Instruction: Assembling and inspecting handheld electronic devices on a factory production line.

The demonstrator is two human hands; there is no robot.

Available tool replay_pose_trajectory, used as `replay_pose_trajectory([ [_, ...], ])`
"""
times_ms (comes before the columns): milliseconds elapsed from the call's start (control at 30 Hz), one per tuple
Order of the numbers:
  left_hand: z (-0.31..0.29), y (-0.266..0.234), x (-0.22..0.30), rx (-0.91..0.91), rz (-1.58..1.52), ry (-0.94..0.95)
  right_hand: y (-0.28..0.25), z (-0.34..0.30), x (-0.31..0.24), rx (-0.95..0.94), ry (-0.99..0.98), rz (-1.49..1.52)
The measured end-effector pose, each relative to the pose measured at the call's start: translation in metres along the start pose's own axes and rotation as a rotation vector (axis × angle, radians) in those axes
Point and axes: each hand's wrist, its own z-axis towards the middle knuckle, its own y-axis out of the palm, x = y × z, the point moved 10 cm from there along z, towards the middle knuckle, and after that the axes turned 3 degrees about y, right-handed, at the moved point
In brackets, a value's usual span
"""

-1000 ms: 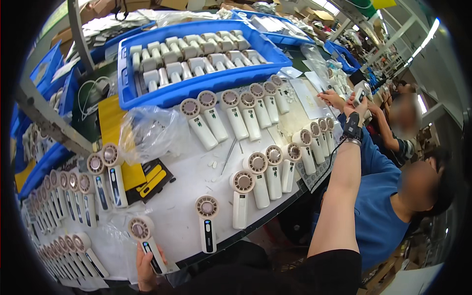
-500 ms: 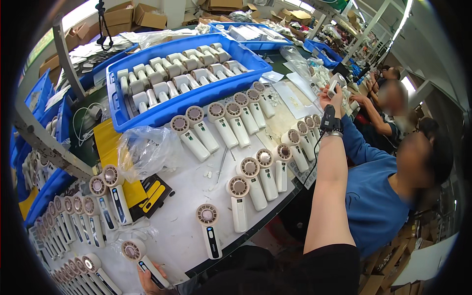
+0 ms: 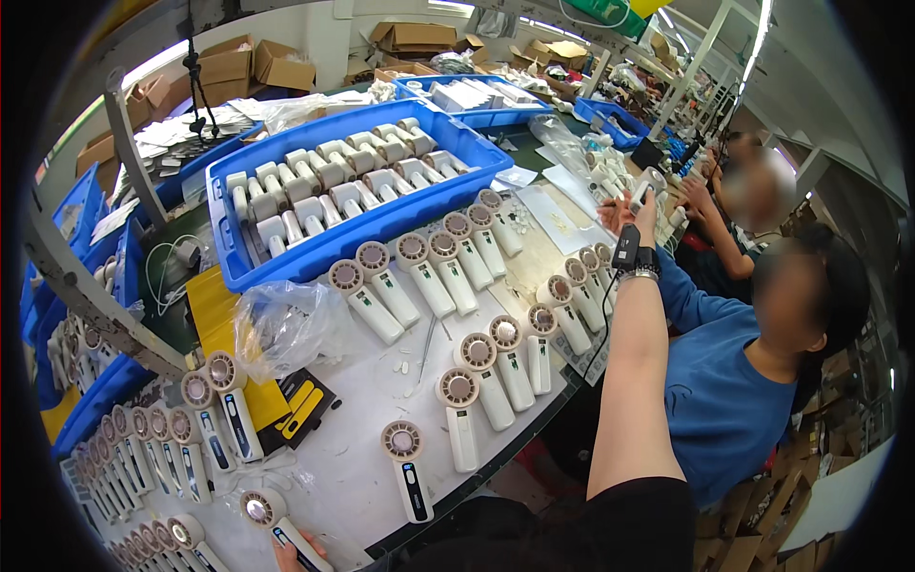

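Observation:
My left hand (image 3: 294,555) sits at the bottom edge and grips the handle of a white handheld fan (image 3: 270,518) lying on the white table (image 3: 353,477). Only its fingertips show. My right arm stretches far out to the right, with a black band (image 3: 631,250) on the wrist. There my right hand (image 3: 637,214) holds another white handheld fan (image 3: 651,183) upright above the table's far right side. Rows of similar fans (image 3: 477,367) lie between the two hands.
A blue tray (image 3: 381,234) of white fan bodies stands at the back, with a second blue tray (image 3: 477,116) behind it. A crumpled plastic bag (image 3: 286,329) lies on yellow sheets. Two seated persons (image 3: 734,381) work at my right. Cardboard boxes (image 3: 257,62) line the wall.
My right arm has reached farther out to the far right, where its hand lifts the fan higher. My left hand has stayed on the fan at the bottom edge.

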Motion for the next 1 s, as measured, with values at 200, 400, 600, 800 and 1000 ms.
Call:
replay_pose_trajectory([
  [200, -0.013, 0.033, 0.019, 0.021, -0.085, 0.047, -0.100, 0.060, -0.087, 0.146, -0.097, 0.029],
  [400, -0.007, 0.025, 0.010, -0.038, -0.118, 0.133, -0.123, 0.061, -0.123, -0.018, -0.117, 0.075],
  [600, 0.008, 0.017, 0.012, 0.009, -0.032, 0.345, -0.121, 0.059, -0.144, -0.142, -0.122, 0.106],
  [800, 0.002, 0.014, 0.022, 0.020, -0.110, 0.483, -0.038, 0.033, -0.063, -0.221, -0.099, 0.142],
  [1000, 0.003, 0.020, 0.025, -0.018, -0.191, 0.503, -0.020, 0.022, -0.072, -0.262, -0.178, 0.132],
])
